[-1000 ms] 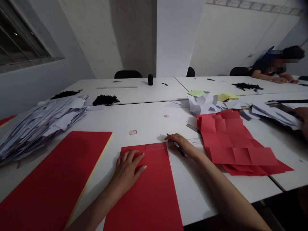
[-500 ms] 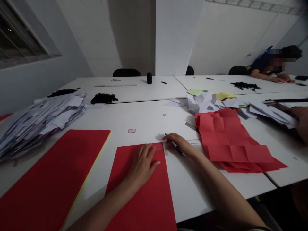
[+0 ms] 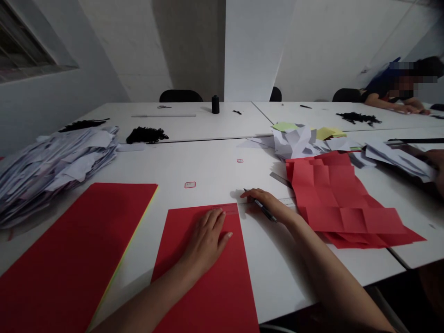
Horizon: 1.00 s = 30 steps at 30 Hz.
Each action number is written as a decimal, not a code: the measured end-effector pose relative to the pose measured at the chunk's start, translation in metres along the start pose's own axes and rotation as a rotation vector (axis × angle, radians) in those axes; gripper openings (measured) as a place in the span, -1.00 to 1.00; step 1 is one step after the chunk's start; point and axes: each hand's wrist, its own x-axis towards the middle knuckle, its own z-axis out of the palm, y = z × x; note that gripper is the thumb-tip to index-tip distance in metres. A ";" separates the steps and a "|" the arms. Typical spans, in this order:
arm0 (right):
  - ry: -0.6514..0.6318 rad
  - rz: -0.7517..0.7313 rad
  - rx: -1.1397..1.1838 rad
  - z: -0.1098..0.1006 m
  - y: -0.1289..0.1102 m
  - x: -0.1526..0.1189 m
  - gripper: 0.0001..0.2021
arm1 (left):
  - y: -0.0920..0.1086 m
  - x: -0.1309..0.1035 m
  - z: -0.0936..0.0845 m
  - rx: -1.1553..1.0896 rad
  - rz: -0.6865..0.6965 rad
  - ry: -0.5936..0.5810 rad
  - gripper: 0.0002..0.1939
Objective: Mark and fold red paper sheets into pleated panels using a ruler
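A sheet of red paper (image 3: 211, 286) lies in front of me on the white table. My left hand (image 3: 206, 236) rests flat near its top edge, fingers stretched out. Just past those fingertips, a clear ruler (image 3: 287, 201) lies across the top of the sheet and runs off to the right, partly hidden by my hands. My right hand (image 3: 265, 203) is closed around a dark pen (image 3: 265, 210), right of the sheet's top corner and over the ruler. The pen tip points up and left.
A red paper stack (image 3: 79, 240) lies left, below piled white papers (image 3: 69, 157). Creased red sheets (image 3: 347, 194), white scraps (image 3: 293, 141) and a metal ruler (image 3: 280, 178) lie right. Black cord bundles (image 3: 147, 135) and a black spool (image 3: 215, 104) stand farther back. Another person's hand (image 3: 437, 166) is at far right.
My right hand with the pen has shifted slightly right, away from the sheet's corner. My left hand stays on the red paper. The whole view has tilted a little.
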 end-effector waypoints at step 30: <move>0.024 -0.053 -0.056 0.005 0.003 0.001 -0.61 | -0.003 0.000 0.002 -0.007 0.010 0.014 -0.52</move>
